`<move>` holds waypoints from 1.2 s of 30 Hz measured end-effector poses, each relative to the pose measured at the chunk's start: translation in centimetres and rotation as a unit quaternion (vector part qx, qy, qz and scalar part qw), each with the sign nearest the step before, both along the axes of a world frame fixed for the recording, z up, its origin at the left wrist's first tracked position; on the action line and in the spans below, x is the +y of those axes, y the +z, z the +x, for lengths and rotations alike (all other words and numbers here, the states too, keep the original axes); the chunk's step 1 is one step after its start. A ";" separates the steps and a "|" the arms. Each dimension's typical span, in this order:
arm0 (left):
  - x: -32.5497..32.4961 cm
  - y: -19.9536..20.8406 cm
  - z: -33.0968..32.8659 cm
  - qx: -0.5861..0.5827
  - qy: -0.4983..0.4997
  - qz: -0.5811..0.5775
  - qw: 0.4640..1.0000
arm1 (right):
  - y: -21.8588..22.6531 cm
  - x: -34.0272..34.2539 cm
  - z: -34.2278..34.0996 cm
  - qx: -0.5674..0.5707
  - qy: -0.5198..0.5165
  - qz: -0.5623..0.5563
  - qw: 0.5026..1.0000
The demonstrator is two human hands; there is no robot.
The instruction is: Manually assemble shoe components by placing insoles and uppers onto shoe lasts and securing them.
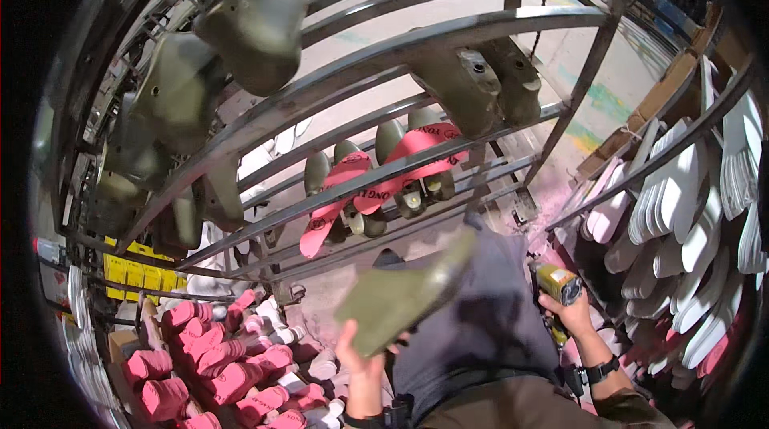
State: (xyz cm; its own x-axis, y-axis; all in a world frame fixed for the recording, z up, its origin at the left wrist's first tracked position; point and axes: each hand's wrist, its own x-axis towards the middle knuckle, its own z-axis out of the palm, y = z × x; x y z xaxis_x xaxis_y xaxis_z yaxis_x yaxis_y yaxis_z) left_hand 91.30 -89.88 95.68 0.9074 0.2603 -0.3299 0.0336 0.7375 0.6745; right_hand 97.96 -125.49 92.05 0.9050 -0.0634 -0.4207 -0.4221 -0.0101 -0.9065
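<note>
The left hand (362, 357) is raised, its fingers curled around the heel of a green shoe form (404, 294) that tilts up and to the right. The right hand (570, 315) is shut tight on a yellow tool (555, 285), just above its wrist watch (601, 370).

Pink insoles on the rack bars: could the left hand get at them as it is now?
Probably not directly: the left hand is full, holding an olive shoe last. The pink insoles lie open between the rack bars, with nothing covering them.
</note>
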 end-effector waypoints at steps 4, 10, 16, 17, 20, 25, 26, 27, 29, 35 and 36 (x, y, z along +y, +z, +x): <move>-2.1 -4.7 0.5 0.202 -0.118 -0.012 0.972 | -1.7 0.7 2.3 -0.169 0.013 -0.096 0.981; 0.4 -2.4 7.1 0.151 -0.196 0.783 0.571 | 0.3 3.0 5.9 -0.110 0.058 -0.112 0.986; 0.3 2.0 19.8 0.033 -0.066 0.897 0.436 | -3.4 2.4 6.3 -0.140 0.066 -0.059 0.986; 1.4 1.6 21.2 0.027 -0.080 0.907 0.411 | -3.1 2.7 6.3 -0.146 0.068 -0.027 0.987; 2.3 0.0 23.4 0.054 -0.092 0.923 0.370 | -2.9 2.9 6.3 -0.174 0.063 0.007 0.983; 1.2 0.1 23.7 0.115 -0.081 0.902 0.409 | -2.0 3.5 6.3 -0.190 0.037 0.027 0.981; 1.0 0.7 23.3 0.107 -0.108 0.867 0.474 | -2.2 3.3 6.3 -0.188 0.037 0.028 0.981; 0.8 1.2 22.9 0.099 -0.133 0.827 0.537 | -2.5 2.9 6.2 -0.190 0.055 0.000 0.980; 0.6 1.7 20.6 0.077 -0.075 0.857 0.505 | -2.8 2.7 6.0 -0.192 0.072 -0.026 0.978; 0.6 2.2 8.6 0.073 -0.180 0.589 0.784 | -4.4 2.4 5.8 -0.220 0.057 -0.066 0.971; -0.2 2.3 6.7 0.063 -0.221 0.568 0.790 | -4.2 2.7 5.9 -0.210 0.053 -0.066 0.974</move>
